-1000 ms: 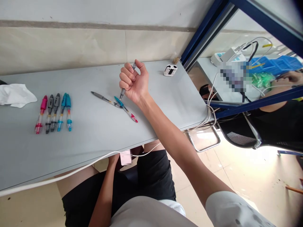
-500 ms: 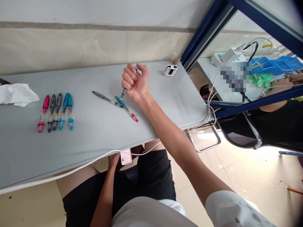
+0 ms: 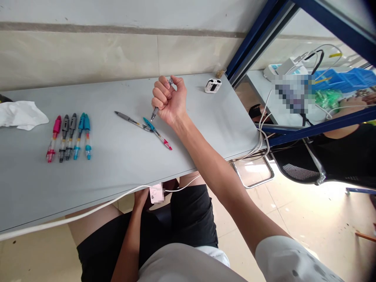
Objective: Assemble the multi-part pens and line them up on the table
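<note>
My right hand (image 3: 169, 98) is closed in a fist around a grey pen (image 3: 154, 112), raised above the table with the pen's tip pointing down. Just below that tip lies a teal pen with a pink end (image 3: 158, 134). It touches or crosses the end of a grey pen with a clear barrel (image 3: 129, 119). Farther left, a row of several pens lies side by side: a pink one (image 3: 53, 139), two grey ones (image 3: 71, 135) and two teal ones (image 3: 87, 137). My left hand (image 3: 142, 197) hangs below the table edge near my lap, its fingers hidden under the tabletop.
A white cloth or tissue (image 3: 23, 115) lies at the table's left end. A small white device (image 3: 212, 86) stands at the back right. White cables (image 3: 263, 141) hang by the blue frame (image 3: 249, 43). Beyond it, a person sits at another table with blue trays (image 3: 337, 80).
</note>
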Available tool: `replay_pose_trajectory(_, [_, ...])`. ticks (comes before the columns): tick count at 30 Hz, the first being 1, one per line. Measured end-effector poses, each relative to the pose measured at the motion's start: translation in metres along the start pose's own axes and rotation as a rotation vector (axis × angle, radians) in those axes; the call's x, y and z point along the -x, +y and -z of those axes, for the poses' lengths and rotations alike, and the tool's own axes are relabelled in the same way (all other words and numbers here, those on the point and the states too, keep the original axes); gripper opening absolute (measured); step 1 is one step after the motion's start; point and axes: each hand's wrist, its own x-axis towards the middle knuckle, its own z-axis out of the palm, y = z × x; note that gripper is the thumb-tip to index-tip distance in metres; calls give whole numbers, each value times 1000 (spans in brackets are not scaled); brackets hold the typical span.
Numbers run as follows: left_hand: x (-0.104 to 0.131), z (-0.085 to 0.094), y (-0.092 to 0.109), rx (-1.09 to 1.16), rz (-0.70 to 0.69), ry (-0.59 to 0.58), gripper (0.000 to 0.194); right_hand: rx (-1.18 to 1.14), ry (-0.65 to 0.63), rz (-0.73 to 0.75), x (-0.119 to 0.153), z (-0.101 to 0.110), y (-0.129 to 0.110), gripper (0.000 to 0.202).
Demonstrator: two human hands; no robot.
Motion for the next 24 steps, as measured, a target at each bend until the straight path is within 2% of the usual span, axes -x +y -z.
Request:
replay_pose_trajectory(4, [-1, 1, -4, -3, -7, -24, 49, -31, -33, -36, 2, -1, -1, 41])
replay_pose_trajectory(9, [-1, 3, -8, -7, 10, -47, 45, -55, -25, -49, 2, -3, 0, 42])
replay_pose_trajectory(19, [8, 2, -11, 13, 15, -33, 45, -32, -43, -35, 2, -1, 0, 42])
replay_pose_trajectory(24, [15, 0, -11, 33, 2, -5, 43, 24, -1, -14, 3, -3, 0, 42])
